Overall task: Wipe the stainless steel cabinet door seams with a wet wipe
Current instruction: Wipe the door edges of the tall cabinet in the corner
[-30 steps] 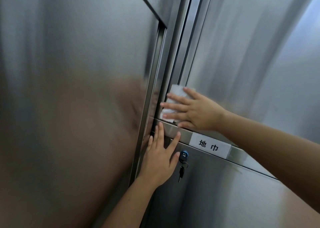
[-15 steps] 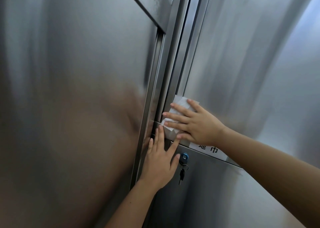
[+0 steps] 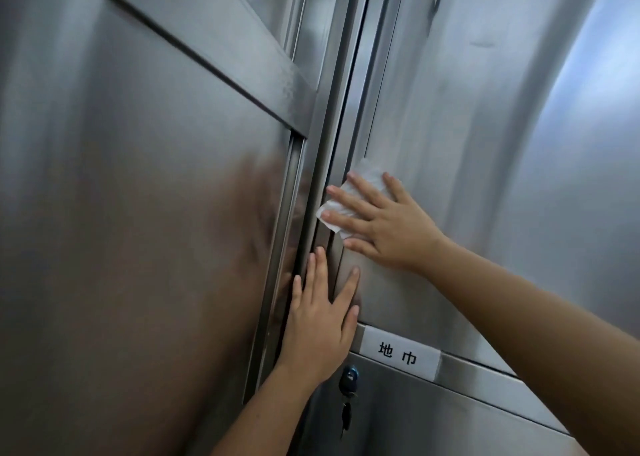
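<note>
Pressing one wet wipe (image 3: 369,176), right hand (image 3: 391,227), left hand (image 3: 318,331) flat, one label (image 3: 398,351)

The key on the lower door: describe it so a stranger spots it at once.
Find the white label with two black characters on the horizontal rail of the steel cabinet. Just below its left end, beside the wrist of the left hand, the key sits in a lock. It is the only dark thing hanging on bare metal.
</note>
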Available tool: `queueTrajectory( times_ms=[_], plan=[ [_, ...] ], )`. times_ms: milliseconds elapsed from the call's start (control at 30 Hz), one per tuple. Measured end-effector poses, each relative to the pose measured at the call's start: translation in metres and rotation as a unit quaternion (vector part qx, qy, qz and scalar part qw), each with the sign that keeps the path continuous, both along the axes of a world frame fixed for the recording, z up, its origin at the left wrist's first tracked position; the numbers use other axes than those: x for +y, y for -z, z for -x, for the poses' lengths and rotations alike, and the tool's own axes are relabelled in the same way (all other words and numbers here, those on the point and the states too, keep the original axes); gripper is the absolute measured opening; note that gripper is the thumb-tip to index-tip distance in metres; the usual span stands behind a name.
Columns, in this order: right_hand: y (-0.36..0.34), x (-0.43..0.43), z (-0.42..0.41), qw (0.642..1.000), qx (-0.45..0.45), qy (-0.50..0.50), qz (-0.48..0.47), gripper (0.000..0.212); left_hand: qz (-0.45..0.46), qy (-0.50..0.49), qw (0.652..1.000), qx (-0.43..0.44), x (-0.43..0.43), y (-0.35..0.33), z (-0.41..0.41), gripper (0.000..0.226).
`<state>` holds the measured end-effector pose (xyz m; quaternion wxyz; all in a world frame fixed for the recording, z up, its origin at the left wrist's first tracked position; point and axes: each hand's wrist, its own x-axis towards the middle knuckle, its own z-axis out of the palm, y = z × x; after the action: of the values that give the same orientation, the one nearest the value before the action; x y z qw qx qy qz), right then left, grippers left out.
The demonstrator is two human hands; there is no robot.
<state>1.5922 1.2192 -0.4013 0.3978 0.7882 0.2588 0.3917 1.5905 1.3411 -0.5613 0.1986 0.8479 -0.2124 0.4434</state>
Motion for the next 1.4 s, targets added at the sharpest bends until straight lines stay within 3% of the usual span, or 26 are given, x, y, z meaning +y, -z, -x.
queueTrajectory(
  times_ms=[633,1400],
  plan=[
    [-0.103,0.013,-0.019,0.988,-0.092,0.018,-0.124,0.054,0.038,-0.032,0.993,-0.11,-0.008,-0.135,-0.017,0.053],
    [-0.202,0.031,-0.03,0.966,-0.131,0.013,-0.222,0.06,0.101,0.079,0.984,-0.122,-0.005,-0.142,-0.046,0.061]
  ],
)
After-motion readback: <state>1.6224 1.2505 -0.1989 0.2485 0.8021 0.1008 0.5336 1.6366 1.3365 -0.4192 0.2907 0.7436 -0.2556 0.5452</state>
